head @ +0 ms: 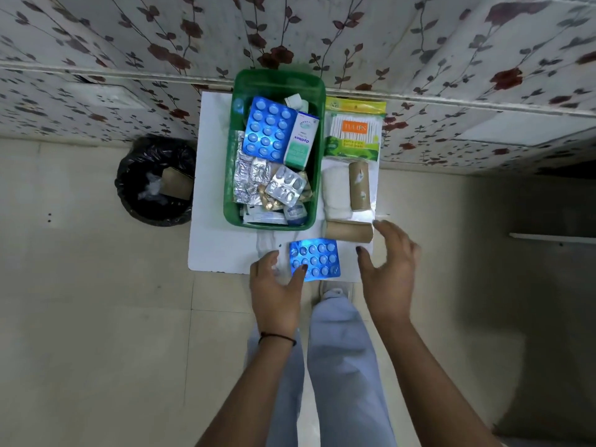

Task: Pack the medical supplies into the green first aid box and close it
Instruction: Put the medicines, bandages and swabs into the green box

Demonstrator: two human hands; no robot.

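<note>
The green first aid box (229, 175) stands open on a small white table (222, 250). Inside lie a blue blister pack (269, 129), a white-green Optibex carton (301, 141), silver blister strips (253, 182) and small sachets. A second blue blister pack (315, 259) lies on the table's near edge. My left hand (274, 291) touches its left corner with the thumb. My right hand (388, 269) hovers open just right of it, near a brown bandage roll (348, 231). Right of the box sit a cotton bud packet (354, 130), a white gauze roll (335, 191) and another brown roll (359, 185).
A black-lined waste bin (154, 182) stands on the floor left of the table. A floral-patterned wall runs behind the table. Pale floor tiles surround it, and my legs in light trousers (342, 366) stand at its near edge.
</note>
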